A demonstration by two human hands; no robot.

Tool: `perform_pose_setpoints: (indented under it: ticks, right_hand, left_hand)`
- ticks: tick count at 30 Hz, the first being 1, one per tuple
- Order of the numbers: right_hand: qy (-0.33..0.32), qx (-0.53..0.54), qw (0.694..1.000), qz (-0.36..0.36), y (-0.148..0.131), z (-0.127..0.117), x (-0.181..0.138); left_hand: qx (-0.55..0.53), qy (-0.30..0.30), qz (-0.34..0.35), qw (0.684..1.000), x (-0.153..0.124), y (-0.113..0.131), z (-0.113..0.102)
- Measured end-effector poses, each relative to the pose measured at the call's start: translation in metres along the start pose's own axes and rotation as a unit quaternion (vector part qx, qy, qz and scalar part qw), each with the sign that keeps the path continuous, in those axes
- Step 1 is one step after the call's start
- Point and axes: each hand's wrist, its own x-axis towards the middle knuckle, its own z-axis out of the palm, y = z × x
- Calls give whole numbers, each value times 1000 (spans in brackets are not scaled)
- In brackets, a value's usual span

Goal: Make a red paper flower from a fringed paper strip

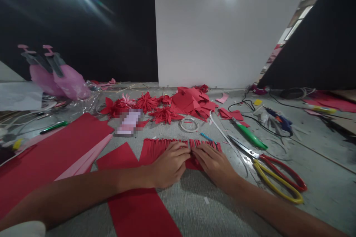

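A strip of red paper point(151, 152) with a finely cut fringe along its far side lies flat on the work surface in front of me. My left hand point(174, 163) is closed on its middle, the fingertips pinched at the fringe. Close beside it, my right hand point(213, 161) has its fingers pressed together on the right part of the same strip. The fingertips of both hands nearly meet, and they hide part of the fringe. Under my left forearm are plain red paper pieces point(144, 211).
Red-and-yellow-handled scissors point(274, 172) and a green cutter point(250, 135) lie to the right, near a blue glue gun point(279, 120). Beyond my hands are a tape roll point(189, 124), fringed red paper flowers point(147, 100) and cut red pieces point(189, 100). Large red sheets point(63, 140) lie left.
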Motion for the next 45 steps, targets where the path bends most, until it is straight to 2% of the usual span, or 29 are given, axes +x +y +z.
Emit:
perform_pose_setpoints:
  ticks: [14,28,37,42,45]
  right_hand:
    - [41,-7,999,2,-2,-1,4]
    - [48,64,997,22,-2,-2,3]
    - [34,108,990,87,-1,1,3]
    - [19,97,985,142,-5,-4,7]
    - [7,98,984,146,-6,-7,12]
  left_hand:
    - [-11,-5,-17,1000,-1,-1,2]
    - [-5,-20,-9,1000,-2,-2,0]
    - [-16,-17,-22,999,-2,-2,0]
    - [-14,-7,-61,998,1,0,-1]
    - [-19,-19,-55,998,1,0,-3]
